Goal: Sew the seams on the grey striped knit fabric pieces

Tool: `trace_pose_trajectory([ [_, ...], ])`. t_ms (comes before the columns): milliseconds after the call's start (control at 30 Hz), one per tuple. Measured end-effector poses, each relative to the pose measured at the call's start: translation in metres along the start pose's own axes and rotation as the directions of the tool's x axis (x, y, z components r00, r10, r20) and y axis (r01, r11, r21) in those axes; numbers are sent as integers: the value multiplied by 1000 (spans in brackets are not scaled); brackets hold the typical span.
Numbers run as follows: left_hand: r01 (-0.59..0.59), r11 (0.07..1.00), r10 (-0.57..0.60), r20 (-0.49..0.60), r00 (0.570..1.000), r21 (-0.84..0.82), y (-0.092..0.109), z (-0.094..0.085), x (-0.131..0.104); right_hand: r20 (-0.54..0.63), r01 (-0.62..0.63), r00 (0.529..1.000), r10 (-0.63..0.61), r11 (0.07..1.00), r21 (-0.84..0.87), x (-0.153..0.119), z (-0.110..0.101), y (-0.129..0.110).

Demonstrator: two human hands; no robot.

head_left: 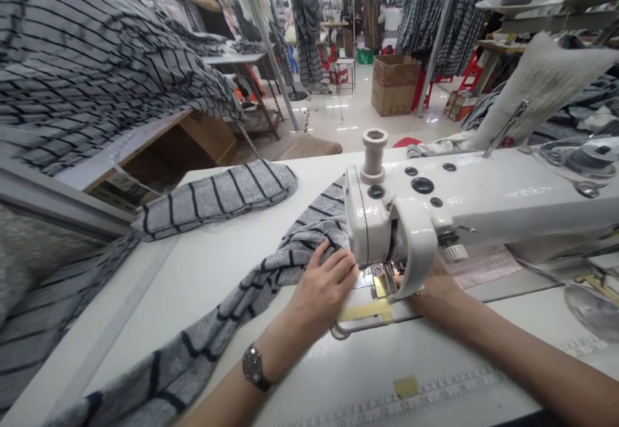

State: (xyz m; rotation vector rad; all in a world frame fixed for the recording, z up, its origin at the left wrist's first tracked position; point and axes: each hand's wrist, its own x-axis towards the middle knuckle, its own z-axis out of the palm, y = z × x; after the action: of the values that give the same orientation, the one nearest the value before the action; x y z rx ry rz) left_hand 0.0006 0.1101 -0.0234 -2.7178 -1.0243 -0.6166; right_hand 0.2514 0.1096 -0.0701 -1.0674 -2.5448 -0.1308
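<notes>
My left hand, wearing a wristwatch, rests at the left of the sewing machine's needle area. Its fingers are bent and closed on a gathered piece of grey fabric with dark stripes, which trails across the table to the lower left. My right hand reaches in from the right, beneath the machine arm and beside the presser foot. The white guard in front hides most of its fingers, so what they hold cannot be made out. Yellow tape marks the machine bed.
A folded striped piece lies on the white table at the left. Beyond it, more striped fabric is heaped high. A printed ruler scale runs along the front. A cardboard box and another person are farther back.
</notes>
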Motion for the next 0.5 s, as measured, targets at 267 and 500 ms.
trace_pose_trajectory([
  [267,91,996,-90,132,987,-2,-9,1,8,-29,95,995,-95,995,19,10,-16,9],
  [500,271,954,-212,352,912,-129,44,-72,-28,207,179,956,-206,974,141,-15,-66,-59],
])
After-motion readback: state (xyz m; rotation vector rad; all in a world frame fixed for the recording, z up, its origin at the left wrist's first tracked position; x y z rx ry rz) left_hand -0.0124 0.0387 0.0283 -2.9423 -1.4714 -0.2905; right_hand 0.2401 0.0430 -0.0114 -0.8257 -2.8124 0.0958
